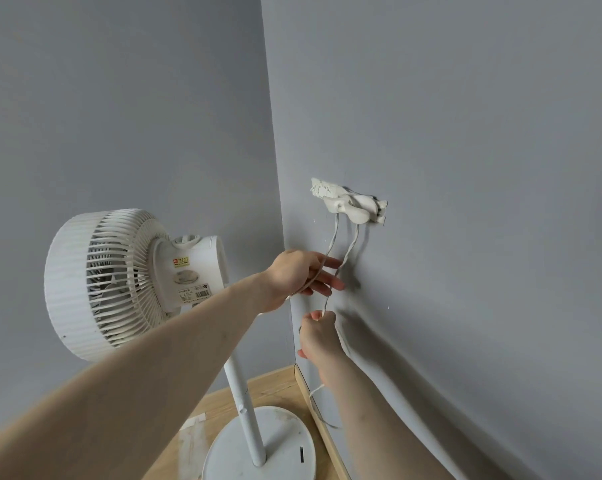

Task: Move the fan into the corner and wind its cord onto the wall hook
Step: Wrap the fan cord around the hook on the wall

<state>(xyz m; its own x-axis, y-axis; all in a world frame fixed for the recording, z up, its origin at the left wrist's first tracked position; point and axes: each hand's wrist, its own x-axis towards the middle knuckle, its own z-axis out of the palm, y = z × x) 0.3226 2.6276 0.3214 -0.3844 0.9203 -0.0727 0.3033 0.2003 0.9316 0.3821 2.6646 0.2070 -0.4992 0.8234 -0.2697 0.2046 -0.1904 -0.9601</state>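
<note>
Standing in the corner on the wooden floor (175,441) is one white fan (126,282). Two strands of its one cord (330,244) are draped from one wall hook (353,206). One strand is loosely held in the part-open left hand (299,275); the cord is pinched in the clenched right hand (318,336).

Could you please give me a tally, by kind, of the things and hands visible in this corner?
Pedestal fan: 1
Cord: 1, two strands hanging from the hook
Wall hook: 1
Hands: 2, the left hand and the right hand, both on the cord
Total: 5
</note>
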